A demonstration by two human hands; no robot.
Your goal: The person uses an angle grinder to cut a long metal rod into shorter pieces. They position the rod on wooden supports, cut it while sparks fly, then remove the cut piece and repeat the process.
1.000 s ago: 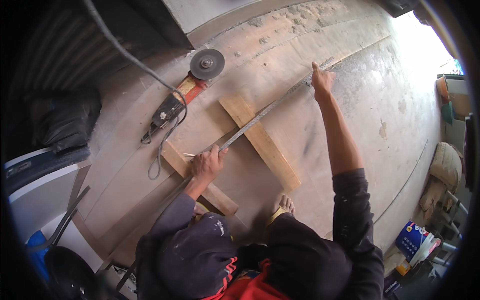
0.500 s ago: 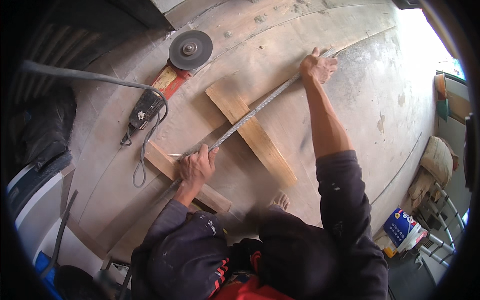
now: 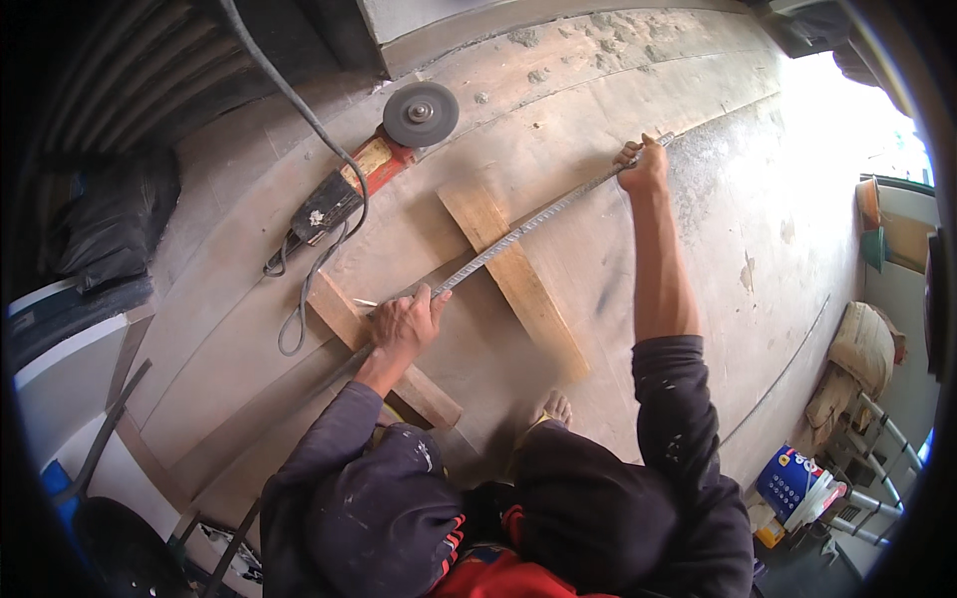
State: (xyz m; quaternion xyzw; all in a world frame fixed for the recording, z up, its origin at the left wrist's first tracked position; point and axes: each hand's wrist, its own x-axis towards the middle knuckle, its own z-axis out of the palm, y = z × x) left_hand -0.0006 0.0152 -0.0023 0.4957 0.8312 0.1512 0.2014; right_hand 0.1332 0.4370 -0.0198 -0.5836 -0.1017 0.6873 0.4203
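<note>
A long, thin grey metal bar [image 3: 528, 223] with marks along it lies slanting across two wooden boards, the longer [image 3: 538, 319] right of the shorter [image 3: 432, 397]. My left hand [image 3: 404, 329] grips the bar over the shorter board, near a small pale sliver [image 3: 362, 301] too small to make out. My right hand [image 3: 643, 164] has its fingers curled on the bar close to its far end. An angle grinder [image 3: 329, 211] with a dark disc [image 3: 421, 113] lies to the upper left, its grey cord [image 3: 289, 95] looping beside the shorter board.
My bare toes [image 3: 554, 409] show on the dusty floor [image 3: 698, 259]. At right are a sack [image 3: 862, 344], a blue bucket [image 3: 788, 483], metal tubing [image 3: 867, 444] and pots [image 3: 870, 229]. At left lie dark bags [image 3: 115, 224] and white panels [image 3: 70, 389]. Bright light enters top right.
My right hand's fingers have shifted and curled more closely round the bar near its end. My left hand keeps its grip. The whole view has shifted slightly as my head moves.
</note>
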